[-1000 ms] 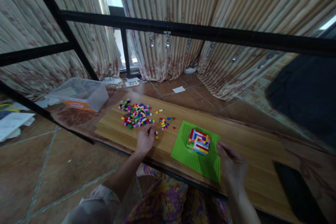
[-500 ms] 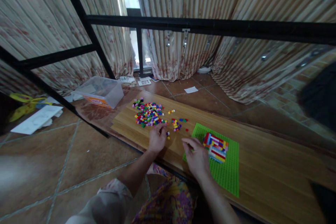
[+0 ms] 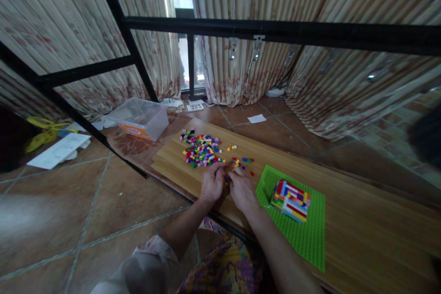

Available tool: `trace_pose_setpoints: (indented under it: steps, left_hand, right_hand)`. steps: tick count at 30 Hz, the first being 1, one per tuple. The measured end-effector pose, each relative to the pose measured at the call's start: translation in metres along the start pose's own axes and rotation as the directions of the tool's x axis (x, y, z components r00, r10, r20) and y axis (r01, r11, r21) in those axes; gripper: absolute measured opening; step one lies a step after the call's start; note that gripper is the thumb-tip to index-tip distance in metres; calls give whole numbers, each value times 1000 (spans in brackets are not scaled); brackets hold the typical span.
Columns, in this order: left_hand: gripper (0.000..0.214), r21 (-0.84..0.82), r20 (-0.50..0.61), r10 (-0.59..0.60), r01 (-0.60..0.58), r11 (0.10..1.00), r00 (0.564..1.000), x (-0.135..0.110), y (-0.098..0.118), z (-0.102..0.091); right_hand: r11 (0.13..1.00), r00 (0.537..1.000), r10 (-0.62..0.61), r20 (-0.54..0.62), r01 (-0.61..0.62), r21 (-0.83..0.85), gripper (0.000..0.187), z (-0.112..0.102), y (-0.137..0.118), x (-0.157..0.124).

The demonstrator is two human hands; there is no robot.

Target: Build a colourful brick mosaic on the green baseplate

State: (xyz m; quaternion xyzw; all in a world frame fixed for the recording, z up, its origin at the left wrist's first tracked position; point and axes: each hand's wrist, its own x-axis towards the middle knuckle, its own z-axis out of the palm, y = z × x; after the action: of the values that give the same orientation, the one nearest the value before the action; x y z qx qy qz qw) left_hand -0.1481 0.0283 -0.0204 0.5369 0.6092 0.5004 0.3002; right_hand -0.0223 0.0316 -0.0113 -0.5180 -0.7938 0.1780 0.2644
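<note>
My left hand point(image 3: 212, 183) rests at the near edge of the brick pile point(image 3: 203, 150), its thumb and fingers pinched together. Whatever the pinch holds is too small to make out. Close beside it, my right hand point(image 3: 242, 188) has its fingers curled in over a few loose bricks on the wooden board; what they hold is hidden. A block of coloured toy bricks point(image 3: 292, 200), built in layers, sits on the green baseplate point(image 3: 306, 243) to the right of my right hand. Small scattered bricks point(image 3: 236, 162) lie just beyond my fingertips.
The wooden board point(image 3: 358, 220) carries the bricks and baseplate. A clear plastic box point(image 3: 151, 121) with an orange label stands past its left end. Black metal bars point(image 3: 213, 25) cross in front of the curtains. White paper point(image 3: 257, 119) lies on the tiled floor.
My right hand has moved left, away from the baseplate's edge, and now lies close to my left hand. The left hand stays by the pile. The view has shifted slightly.
</note>
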Motion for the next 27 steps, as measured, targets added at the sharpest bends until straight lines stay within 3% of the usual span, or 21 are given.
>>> trace_pose_setpoints:
  steps: [7,10,14,17,21,23,27]
  left_hand:
    - [32,5,1,-2,2,1000,1000,0,-1,-1]
    - [32,26,1,-24,24,999,1000,1,-3,-1]
    - [34,47,1,-21,21,999,1000,2,-3,-1]
    - [36,55,4,-18,17,998,1000,2,-2,-1]
    - [36,64,10,-44,43,997,999,3,0,-1]
    - [37,67,13,-43,42,997,999,3,0,-1]
    - [36,91,4,-39,39,995,999,4,1,0]
  right_hand:
    - [997,994,68,-85,-64,48,23,-16,-10,-20]
    - [972,975,153,-159,-120,202,18,-31,-14,-46]
    - [863,901,365,-235,-233,447,16,-50,-1,-93]
    - [790,768,545,-336,-335,514,24,-68,24,-125]
    - [762,638,644,-423,-480,436,34,-96,57,-144]
    - [776,623,631,-462,-499,386,37,-107,66,-142]
    - [819,652,574,-496,-468,333,37,-114,73,-133]
